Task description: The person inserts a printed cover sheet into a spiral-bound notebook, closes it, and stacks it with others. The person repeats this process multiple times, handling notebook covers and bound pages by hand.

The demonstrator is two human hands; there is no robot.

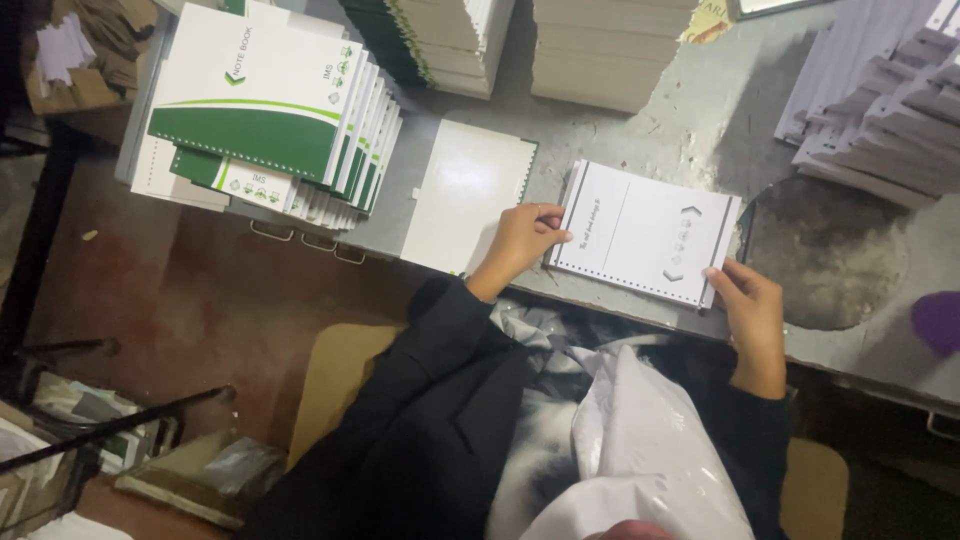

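Centrally, on the scuffed grey metal worktop (700, 120), a white punched-edge card sheet (640, 232) lies flat, pinched at its left edge by the left hand (522, 240) and at its right corner by the right hand (750, 305). Fanned green-and-white notebook covers (270, 110) lie well apart; reddish floor (200, 290) below.

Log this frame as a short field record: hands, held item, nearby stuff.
left hand: grips left edge of the punched white sheet stack
right hand: holds its lower right corner
sheet stack: flat on grey table, holes along near edge
white board: lies left of the stack, untouched
green-and-white covers: fanned pile, far left
paper stacks: at table's far side
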